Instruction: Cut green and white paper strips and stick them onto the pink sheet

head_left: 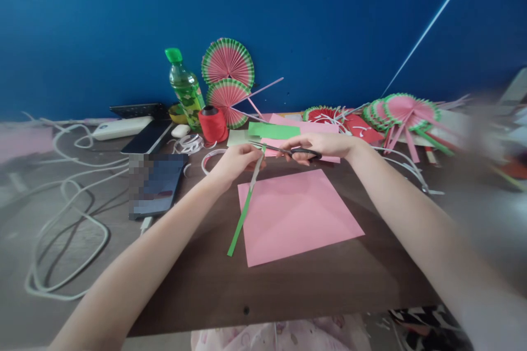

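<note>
My left hand (246, 158) is closed on the upper end of a narrow green paper strip (244, 214), which hangs down toward me over the left edge of a pink paper sheet (298, 216). In my right hand (315, 145) is a pair of scissors with black handles (305, 153). Their blades point left and meet the strip's top end beside my left fingertips; whether they are parted is too small to tell. Just behind both hands lie a green paper piece (274, 131) and more pink paper.
Pleated pink-and-green paper fans (228, 63) lean on the blue wall, with others (409, 112) at right. A green bottle (185, 90) and a red thread spool (213, 124) stand behind my left hand. At left lie a phone (158, 186) and looped white cables (102, 230).
</note>
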